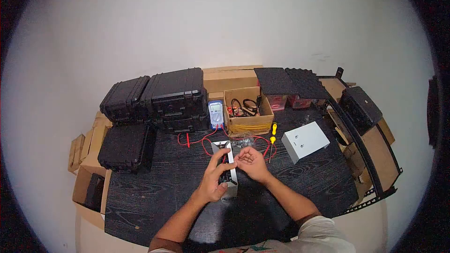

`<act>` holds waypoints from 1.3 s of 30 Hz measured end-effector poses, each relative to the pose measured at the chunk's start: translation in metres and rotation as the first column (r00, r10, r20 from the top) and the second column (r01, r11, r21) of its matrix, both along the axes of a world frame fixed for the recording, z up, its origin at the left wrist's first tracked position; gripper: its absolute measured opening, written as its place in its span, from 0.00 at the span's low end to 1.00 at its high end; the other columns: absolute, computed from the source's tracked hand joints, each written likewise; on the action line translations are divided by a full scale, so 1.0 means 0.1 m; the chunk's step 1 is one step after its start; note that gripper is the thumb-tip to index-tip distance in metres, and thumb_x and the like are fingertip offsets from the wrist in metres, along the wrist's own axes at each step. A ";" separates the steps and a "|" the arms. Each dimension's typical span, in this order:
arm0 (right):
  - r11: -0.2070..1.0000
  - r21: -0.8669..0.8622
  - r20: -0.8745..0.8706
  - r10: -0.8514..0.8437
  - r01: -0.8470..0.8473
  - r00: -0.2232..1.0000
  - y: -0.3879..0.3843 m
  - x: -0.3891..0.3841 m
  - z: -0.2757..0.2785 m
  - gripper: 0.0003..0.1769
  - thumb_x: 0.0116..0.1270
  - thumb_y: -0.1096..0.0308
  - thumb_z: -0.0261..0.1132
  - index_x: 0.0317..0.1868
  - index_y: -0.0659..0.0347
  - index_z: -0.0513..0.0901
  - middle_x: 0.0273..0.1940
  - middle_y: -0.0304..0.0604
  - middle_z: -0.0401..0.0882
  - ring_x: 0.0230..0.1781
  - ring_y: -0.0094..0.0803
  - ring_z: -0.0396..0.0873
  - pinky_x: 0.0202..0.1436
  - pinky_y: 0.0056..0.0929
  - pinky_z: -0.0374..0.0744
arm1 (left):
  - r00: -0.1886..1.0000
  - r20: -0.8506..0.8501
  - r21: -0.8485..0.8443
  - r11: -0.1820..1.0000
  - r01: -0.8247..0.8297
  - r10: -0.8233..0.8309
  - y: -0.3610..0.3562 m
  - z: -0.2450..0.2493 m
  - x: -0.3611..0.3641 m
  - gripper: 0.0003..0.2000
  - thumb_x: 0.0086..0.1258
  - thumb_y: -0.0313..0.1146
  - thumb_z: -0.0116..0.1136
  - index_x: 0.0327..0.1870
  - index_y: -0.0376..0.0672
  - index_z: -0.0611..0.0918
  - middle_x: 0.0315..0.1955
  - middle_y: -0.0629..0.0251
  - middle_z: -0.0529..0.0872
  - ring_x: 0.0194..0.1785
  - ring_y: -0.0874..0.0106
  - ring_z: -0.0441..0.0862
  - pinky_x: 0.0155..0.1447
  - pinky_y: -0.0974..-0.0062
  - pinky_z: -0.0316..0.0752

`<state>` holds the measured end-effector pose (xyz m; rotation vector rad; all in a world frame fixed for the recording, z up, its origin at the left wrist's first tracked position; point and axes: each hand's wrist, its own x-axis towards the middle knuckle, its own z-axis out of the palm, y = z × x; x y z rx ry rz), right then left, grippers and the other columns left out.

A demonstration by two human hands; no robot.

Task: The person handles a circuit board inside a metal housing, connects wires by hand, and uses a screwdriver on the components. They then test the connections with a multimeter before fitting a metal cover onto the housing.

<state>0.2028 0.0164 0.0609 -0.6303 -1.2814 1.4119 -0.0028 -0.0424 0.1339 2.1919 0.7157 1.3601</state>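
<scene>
A narrow, open-topped white housing (232, 189) with dark parts inside stands on the table in front of me. My left hand (213, 179) is curled over it, its thumb near the close end and its fingers across the top. My right hand (251, 163) is at the housing's right edge, with thumb and forefinger pinched together. Whatever lies between those fingertips is too small to make out. Just beyond the hands are a small clear plastic bag (243, 141) and the red test leads (206, 139) of a blue multimeter (216, 114).
Black hard cases (173, 94) are stacked at the back left. A cardboard box (252, 119) holds cables behind the hands. To the right are a yellow-handled screwdriver (273, 139) and a white box-shaped cover (306, 141). A black metal rack (363, 150) borders the table's right side.
</scene>
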 end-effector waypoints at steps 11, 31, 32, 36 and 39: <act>0.994 0.107 -0.016 -0.012 0.014 1.000 -0.03 -0.02 0.03 0.17 0.68 0.84 0.71 0.53 0.63 0.75 0.48 0.42 0.85 0.49 0.25 0.85 0.55 0.26 0.84 | 1.000 -0.002 0.028 0.999 0.017 -0.017 0.01 0.00 -0.02 0.35 0.79 0.64 0.44 0.65 0.39 0.81 0.73 0.34 0.67 0.76 0.39 0.67 0.78 0.49 0.60; 0.997 -0.042 0.034 0.059 -0.058 0.998 0.05 0.05 0.00 0.17 0.68 0.82 0.72 0.52 0.61 0.75 0.48 0.39 0.84 0.50 0.24 0.85 0.58 0.25 0.84 | 0.999 0.018 0.007 1.000 0.029 -0.029 0.01 -0.01 -0.01 0.36 0.78 0.66 0.44 0.64 0.38 0.81 0.73 0.34 0.67 0.76 0.39 0.68 0.78 0.48 0.61; 0.996 -0.055 0.028 0.077 -0.075 0.997 0.06 0.05 0.00 0.16 0.69 0.80 0.72 0.52 0.61 0.76 0.47 0.38 0.84 0.49 0.24 0.85 0.57 0.24 0.84 | 0.999 0.017 0.006 1.000 0.028 -0.028 0.01 -0.01 -0.01 0.36 0.78 0.66 0.44 0.64 0.38 0.81 0.73 0.34 0.67 0.76 0.39 0.68 0.78 0.48 0.61; 0.987 -0.124 0.120 0.117 -0.102 0.986 0.08 0.08 -0.02 0.11 0.72 0.76 0.72 0.52 0.63 0.82 0.46 0.37 0.86 0.48 0.22 0.85 0.54 0.23 0.84 | 1.000 0.005 0.022 1.000 0.021 -0.021 0.01 -0.02 -0.01 0.36 0.78 0.66 0.43 0.64 0.38 0.81 0.73 0.33 0.67 0.76 0.39 0.68 0.78 0.48 0.61; 0.986 -0.131 0.167 0.121 -0.100 0.978 0.08 0.08 -0.02 0.09 0.73 0.74 0.72 0.51 0.65 0.85 0.44 0.36 0.87 0.45 0.20 0.85 0.51 0.22 0.84 | 1.000 -0.009 0.020 1.000 0.013 -0.013 0.01 -0.02 -0.02 0.36 0.78 0.66 0.42 0.64 0.38 0.81 0.73 0.34 0.67 0.76 0.39 0.68 0.78 0.48 0.61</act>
